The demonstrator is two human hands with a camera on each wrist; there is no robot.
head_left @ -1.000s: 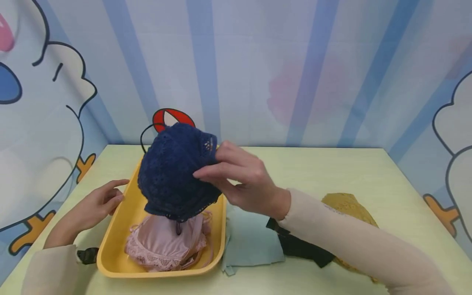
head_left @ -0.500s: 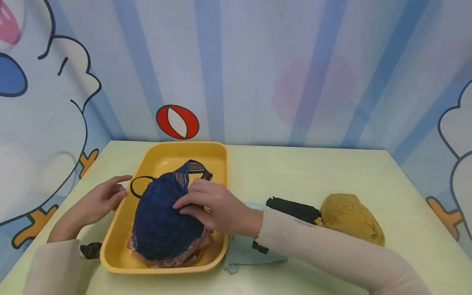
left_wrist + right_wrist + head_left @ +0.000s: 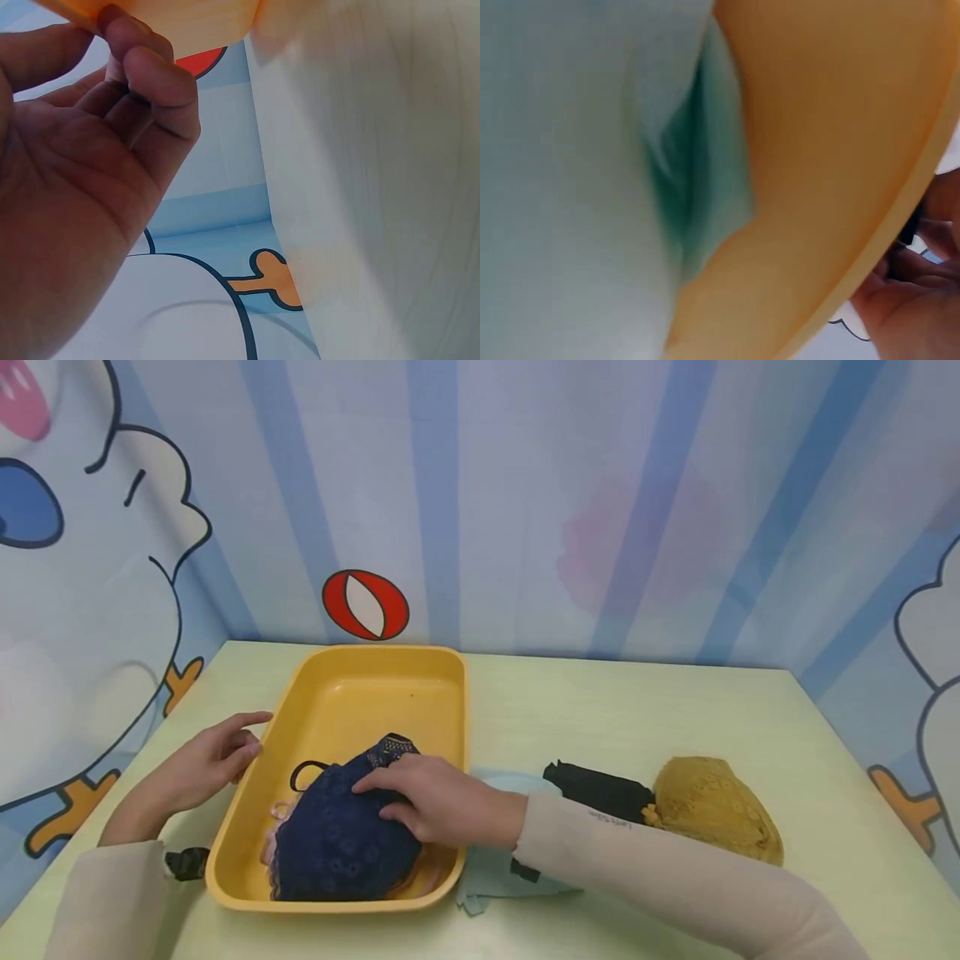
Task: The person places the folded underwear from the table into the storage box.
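Navy lace garment [image 3: 341, 847] lay over pink cloth [image 3: 267, 847], near half of yellow tray [image 3: 390, 697]. Right hand [image 3: 442, 800] rested loosely on it, thumb and forefinger apart; left hand [image 3: 197, 770] touched left rim [image 3: 232, 814], couldn't tell if pinching. Risk, I judged: loose strap [image 3: 295, 774] snagging fingers, dragging garment askew.

The yellow rectangular plastic tray [image 3: 375, 693] sits on the left part of the pale wood-grain table [image 3: 637, 710]. In the tray's front half, the navy lace bra [image 3: 337, 847] lies over the pink fabric garment [image 3: 267, 846]. Right of the tray, left to right, lie the light-green folded cloth [image 3: 487, 870], black folded cloth [image 3: 596, 788] and mustard lace cup-shaped garment [image 3: 716, 806].
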